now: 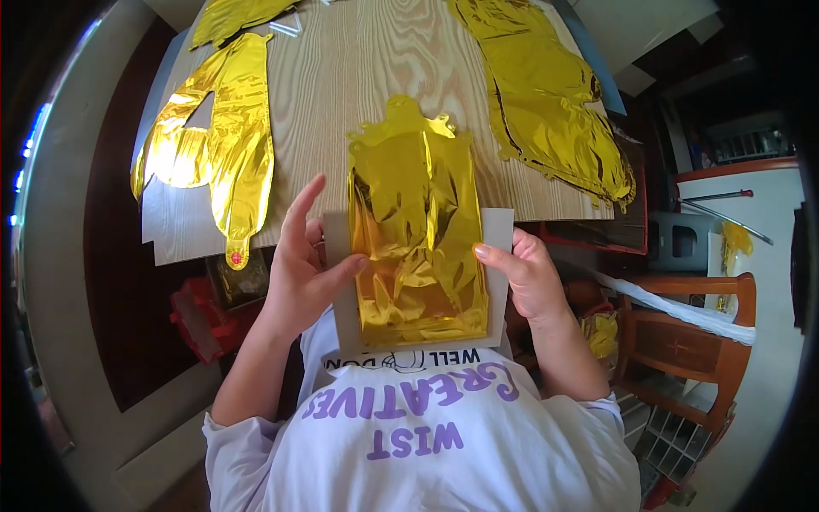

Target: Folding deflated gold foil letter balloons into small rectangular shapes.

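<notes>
While both hands held the load above the lap, a folded gold foil piece point(418, 256) lay on a grey card point(345, 314), its tabbed end extending past the card toward the surface point(324, 102). Left hand point(311, 260): clamped on the card's left side, thumb over the foil edge, index finger raised. Right hand point(531, 271): clamped on the opposite side, thumb at the foil's edge. Further gold foil lay on the surface, left point(243, 128) and right point(554, 111).
</notes>
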Action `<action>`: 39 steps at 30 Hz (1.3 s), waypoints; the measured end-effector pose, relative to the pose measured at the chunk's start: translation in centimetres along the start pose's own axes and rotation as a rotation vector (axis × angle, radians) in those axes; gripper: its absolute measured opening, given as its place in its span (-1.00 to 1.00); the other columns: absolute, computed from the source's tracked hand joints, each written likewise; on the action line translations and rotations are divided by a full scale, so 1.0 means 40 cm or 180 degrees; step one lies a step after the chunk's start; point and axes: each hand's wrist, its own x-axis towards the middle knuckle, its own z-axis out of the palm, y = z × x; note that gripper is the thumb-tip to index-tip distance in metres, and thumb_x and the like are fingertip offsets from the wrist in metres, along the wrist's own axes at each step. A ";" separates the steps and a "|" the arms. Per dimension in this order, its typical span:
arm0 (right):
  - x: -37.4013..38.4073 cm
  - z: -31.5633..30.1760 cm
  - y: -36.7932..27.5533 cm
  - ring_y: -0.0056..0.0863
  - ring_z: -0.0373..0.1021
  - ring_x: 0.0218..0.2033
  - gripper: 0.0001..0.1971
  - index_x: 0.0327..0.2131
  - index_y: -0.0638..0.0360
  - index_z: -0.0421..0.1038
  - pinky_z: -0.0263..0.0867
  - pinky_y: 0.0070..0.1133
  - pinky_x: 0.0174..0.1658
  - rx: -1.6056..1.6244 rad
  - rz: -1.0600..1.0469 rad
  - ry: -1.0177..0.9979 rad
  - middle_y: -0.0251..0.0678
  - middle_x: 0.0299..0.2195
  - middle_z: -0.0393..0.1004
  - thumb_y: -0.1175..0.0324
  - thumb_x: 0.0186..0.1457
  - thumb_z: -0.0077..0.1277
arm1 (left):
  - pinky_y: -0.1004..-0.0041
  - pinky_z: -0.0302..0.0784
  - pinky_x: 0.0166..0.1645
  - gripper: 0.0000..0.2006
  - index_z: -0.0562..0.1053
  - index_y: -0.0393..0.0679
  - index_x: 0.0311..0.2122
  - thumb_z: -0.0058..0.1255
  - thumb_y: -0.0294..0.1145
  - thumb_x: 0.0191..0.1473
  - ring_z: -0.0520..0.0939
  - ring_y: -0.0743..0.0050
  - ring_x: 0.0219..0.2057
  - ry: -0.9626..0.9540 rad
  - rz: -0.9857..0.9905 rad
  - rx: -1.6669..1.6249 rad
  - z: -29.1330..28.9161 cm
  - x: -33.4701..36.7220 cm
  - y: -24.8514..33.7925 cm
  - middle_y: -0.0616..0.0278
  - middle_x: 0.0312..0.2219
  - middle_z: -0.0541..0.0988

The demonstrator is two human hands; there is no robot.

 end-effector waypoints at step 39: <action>0.015 0.041 -0.059 -0.70 0.50 -0.19 -0.83 -0.13 0.25 0.58 0.37 -0.66 -0.04 -0.0330 -0.0277 -0.0445 -0.41 -0.23 0.64 0.44 0.29 0.03 | 0.66 0.44 -0.39 -0.89 0.53 -0.22 -0.30 0.25 -0.45 0.16 0.54 0.82 -0.47 -0.0105 -0.1014 -0.0225 -0.062 -0.003 0.036 0.42 -0.45 0.60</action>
